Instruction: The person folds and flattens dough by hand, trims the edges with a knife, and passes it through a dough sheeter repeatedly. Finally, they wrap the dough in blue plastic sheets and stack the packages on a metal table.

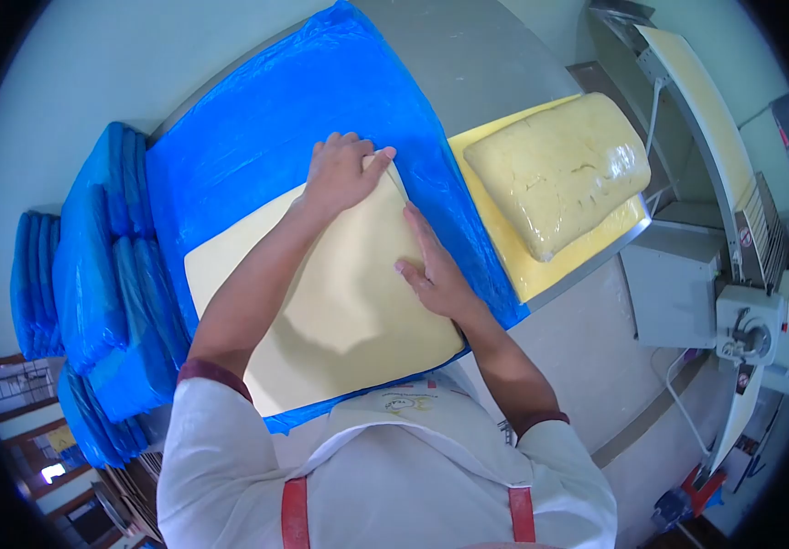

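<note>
A pale, smooth, thick sheet of dough [340, 302] lies on a blue plastic sheet [294, 110] in front of me. My left hand [344, 174] rests on its far corner, the fingers bent over the far edge and the thumb apart from them. Along the right edge of the dough lies my right hand [431, 265], fingers stretched out and thumb spread over the top surface. To the right, a large block of yellowish dough [564, 174] in clear film sits on a yellow board [523, 261].
Several blue plastic-wrapped slabs [102, 274] are stacked at the left edge of the metal table [468, 55]. At the right stands a machine [747, 325] with a long raised belt [701, 101]. My apron [404, 412] touches near the table's front edge.
</note>
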Available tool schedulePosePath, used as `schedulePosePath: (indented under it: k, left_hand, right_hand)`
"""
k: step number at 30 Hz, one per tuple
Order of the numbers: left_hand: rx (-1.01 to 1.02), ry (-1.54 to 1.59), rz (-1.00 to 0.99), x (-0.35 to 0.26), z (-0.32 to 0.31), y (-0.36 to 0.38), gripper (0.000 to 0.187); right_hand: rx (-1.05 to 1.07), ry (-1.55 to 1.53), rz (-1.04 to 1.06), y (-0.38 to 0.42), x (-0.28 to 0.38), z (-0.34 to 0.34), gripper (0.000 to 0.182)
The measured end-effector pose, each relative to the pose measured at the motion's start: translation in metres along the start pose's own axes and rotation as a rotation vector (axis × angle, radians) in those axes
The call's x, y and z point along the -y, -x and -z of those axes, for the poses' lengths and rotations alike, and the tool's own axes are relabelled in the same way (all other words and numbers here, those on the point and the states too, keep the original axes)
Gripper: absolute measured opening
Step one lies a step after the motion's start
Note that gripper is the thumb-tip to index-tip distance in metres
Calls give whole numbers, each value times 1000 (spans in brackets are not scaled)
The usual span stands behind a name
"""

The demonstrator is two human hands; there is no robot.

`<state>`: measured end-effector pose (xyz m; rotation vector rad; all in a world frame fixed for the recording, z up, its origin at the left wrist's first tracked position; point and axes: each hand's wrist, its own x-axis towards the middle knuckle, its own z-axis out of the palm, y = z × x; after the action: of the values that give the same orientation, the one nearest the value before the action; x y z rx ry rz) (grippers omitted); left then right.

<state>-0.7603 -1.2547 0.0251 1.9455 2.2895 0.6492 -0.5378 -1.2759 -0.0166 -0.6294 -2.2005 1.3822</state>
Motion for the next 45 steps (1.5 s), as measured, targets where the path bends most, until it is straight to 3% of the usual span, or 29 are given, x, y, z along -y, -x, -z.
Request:
schedulePosePath:
  k: [1,4,7,8,11,17,19,22,25,26,28,32,35,38,41,44,45]
  left_hand:
    - [-32,-38,-69,-2,-5,-2,40]
    - [72,120,172,-11,-10,-17,44]
    - [216,5,406,-19,-22,-37,41]
    - [170,-28,375,-15,-30,-37,39]
    - [73,-117,294,-6,-41,-36,36]
    - [93,-190,276,-9,-41,-34,35]
    - [95,-204,292,-13,-38,-34,35]
    - [-184,-145,113,-8,-44,-20,42]
    - [-207,-222,-37,-38,-61,48,59]
    - [-16,-228,-56,-63,-47,80,65]
    - [260,-256,-124,-110,-23,136,74]
    - [440,9,-220,-150,-5,203,80]
    - [371,-140,-267,-150,-15,210,78]
    - [295,-92,-275,-152,-12,215,74]
    - [181,87,-325,-148,-6,228,73]
    - [360,590,-227,-158,16,311,67]
    - [514,790,-16,-161,15,348,64]
  right_hand:
    - [7,-7,7,0,-2,0,73]
    - [30,65,37,-1,-1,0,73]
    - [66,109,36,-2,0,-1,71]
    - [77,116,32,-1,0,0,70]
    - [71,-251,-47,7,2,8,67]
    - [160,54,-137,107,47,6,64]
    - [77,21,-142,121,47,-1,60]
    - [-106,-14,-186,135,44,1,47]
    - [-479,-70,-359,174,21,28,29]
    - [-661,-99,-437,195,-1,31,23]
    - [-719,-139,-589,225,-32,43,23]
    - [-541,-125,-577,223,-72,36,21]
    - [-325,-228,-509,217,-97,35,13]
    - [-202,56,-664,228,-78,53,9]
    - [-138,-157,-617,251,-57,71,18]
    - [-204,-618,-581,276,-53,85,14]
    - [-300,-747,-556,280,-42,77,13]
